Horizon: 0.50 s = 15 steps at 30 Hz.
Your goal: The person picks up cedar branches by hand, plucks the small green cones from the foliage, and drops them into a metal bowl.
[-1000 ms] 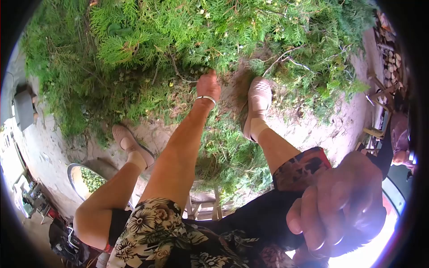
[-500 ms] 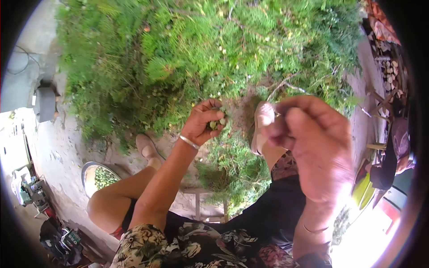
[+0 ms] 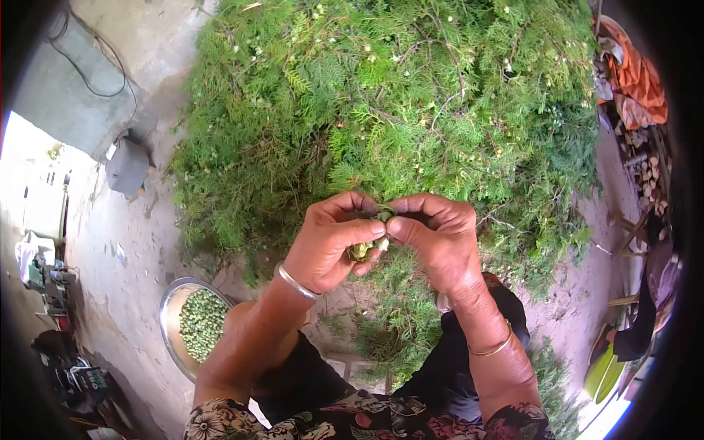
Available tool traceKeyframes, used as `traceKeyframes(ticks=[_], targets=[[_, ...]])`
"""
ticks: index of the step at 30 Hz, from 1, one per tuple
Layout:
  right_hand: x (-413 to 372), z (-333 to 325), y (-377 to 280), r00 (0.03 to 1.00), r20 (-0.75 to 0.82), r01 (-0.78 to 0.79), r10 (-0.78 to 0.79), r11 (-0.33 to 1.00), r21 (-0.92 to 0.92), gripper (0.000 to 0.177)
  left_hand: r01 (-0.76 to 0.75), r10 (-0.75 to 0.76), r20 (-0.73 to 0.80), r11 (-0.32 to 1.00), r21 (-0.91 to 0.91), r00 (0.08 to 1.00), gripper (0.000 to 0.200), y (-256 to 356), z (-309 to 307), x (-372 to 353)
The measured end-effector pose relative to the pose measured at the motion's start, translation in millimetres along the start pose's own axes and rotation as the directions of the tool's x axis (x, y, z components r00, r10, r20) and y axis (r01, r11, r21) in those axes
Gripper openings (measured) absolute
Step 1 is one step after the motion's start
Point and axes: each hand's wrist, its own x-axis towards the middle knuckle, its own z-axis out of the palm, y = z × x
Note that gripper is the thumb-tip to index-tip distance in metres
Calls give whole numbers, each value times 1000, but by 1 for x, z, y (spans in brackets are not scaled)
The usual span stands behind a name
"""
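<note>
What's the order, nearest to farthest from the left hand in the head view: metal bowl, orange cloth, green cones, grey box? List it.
1. green cones, held in the left hand itself.
2. metal bowl, on the ground lower left.
3. grey box, upper left.
4. orange cloth, far top right.

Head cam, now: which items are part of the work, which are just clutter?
In hand: left hand, right hand, small green cones pinched between them, heap of cut green conifer branches, round metal bowl holding green cones.
Lying about: grey box, orange cloth, stacked firewood.
</note>
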Motion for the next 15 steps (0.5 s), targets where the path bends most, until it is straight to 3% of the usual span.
traceKeyframes(ticks=[1,3,4,7,15], targets=[[3,-1,1,1000,2,-5,5,1000,-12,18,-2,2,2,1000,-13,1000,15,-1,-4,1],[9,-1,2,986,37,-165,162,942,291,16,-21,27,29,976,-215,999,13,-7,-13,3],[11,1,1,985,34,-172,170,930,325,14,-23,34,50,978,-209,998,10,-6,-14,3],[17,9,8,994,0,-103,108,948,300,13,-74,74,-12,973,-220,997,11,-7,-13,4],[22,24,16,988,-42,-133,146,967,217,8,-149,138,-72,970,-190,988,22,-13,-17,-5]])
